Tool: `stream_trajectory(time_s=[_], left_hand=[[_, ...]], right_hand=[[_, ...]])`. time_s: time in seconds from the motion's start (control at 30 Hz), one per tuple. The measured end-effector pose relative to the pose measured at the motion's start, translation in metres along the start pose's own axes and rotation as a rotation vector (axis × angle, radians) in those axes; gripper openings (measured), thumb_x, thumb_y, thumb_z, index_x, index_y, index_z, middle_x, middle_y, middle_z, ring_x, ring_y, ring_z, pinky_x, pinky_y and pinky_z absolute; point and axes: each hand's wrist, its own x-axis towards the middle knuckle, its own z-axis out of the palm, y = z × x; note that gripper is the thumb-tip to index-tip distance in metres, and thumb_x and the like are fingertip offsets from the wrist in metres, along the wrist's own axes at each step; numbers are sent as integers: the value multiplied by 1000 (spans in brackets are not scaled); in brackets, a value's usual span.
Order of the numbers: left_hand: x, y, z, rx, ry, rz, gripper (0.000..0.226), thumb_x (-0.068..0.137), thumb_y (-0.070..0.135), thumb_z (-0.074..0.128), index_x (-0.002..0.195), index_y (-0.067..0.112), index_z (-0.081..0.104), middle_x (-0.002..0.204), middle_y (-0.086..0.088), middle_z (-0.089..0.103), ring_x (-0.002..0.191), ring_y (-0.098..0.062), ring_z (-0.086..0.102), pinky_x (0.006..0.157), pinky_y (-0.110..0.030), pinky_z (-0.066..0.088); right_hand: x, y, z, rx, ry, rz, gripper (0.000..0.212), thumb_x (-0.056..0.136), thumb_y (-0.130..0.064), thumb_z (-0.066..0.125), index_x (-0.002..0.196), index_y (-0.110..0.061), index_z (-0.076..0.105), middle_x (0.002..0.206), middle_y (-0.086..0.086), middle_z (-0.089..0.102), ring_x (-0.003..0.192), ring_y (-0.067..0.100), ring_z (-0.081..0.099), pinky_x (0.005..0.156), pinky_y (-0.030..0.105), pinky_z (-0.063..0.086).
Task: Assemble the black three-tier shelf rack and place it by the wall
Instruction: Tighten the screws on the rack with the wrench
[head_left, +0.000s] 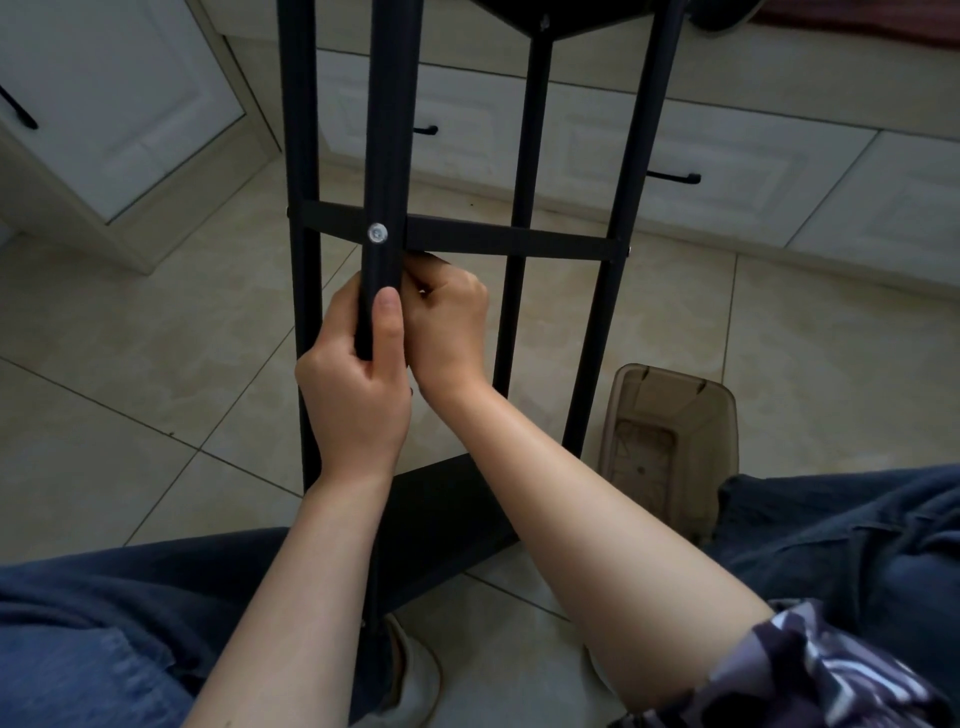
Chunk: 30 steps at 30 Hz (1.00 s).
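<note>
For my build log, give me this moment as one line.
left hand: grips post below bolt | right hand: curled behind post, under shelf bar, grip hidden | bin: floor, right

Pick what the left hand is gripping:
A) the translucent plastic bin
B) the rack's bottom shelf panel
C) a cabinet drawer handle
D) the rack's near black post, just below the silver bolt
D: the left hand has its thumb and fingers wrapped round the near black post just below the silver bolt, with the right hand tucked behind that post.
</note>
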Motion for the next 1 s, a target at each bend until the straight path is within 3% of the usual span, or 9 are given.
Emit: stream_trajectory(time_s=[0.33,0.43,0.5,0.57,0.63,0.77,1.0], left_hand=[[0,-1,-2,20,-5,-16,43,105,41,42,117,8,66,72,18,57,65,3,60,59,-8,42],[0,-2,-2,17,3,-32,43,105,43,42,116,9,66,72,17,57,64,1,61,59,-8,41],[0,-3,-2,13,10,-42,42,105,44,42,116,12,66,73,17,58,65,1,61,60,-8,42],[0,-2,-2,8,14,-48,38,104,48,41,114,20,65,73,17,59,63,-1,61,59,-10,43],[-1,-2,-3,7,19,-49,36,104,52,39,112,26,62,73,17,59,63,-2,61,59,-12,45],[0,-3,-4,0,22,-54,33,104,51,39,111,27,62,74,17,60,64,-3,62,61,-15,48],[0,-4,-4,-2,16,-59,39,104,50,39,113,22,64,74,16,60,64,-3,62,59,-15,47]], right_hand=[[-4,0,-21,7,-113,12,22,96,-6,60,82,5,74,72,16,70,67,29,65,66,49,53],[-7,2,-31,-27,-151,20,20,94,-5,61,81,1,75,71,8,70,67,18,65,65,37,54],[-9,1,-36,-45,-167,25,21,93,-6,61,77,-3,74,66,-1,66,62,6,60,60,20,47],[-10,-2,-38,-63,-179,25,23,93,-7,61,73,-7,72,63,-3,64,59,4,57,57,15,43],[-9,-6,-39,-72,-194,24,24,92,-9,61,71,-7,72,64,0,66,61,7,59,57,19,46],[-7,-14,-37,-59,-212,39,24,93,-10,60,74,-3,74,69,9,69,67,20,64,66,40,53],[-3,-21,-34,-90,-198,40,27,97,-11,59,76,-1,73,65,11,66,59,19,60,55,32,50]])
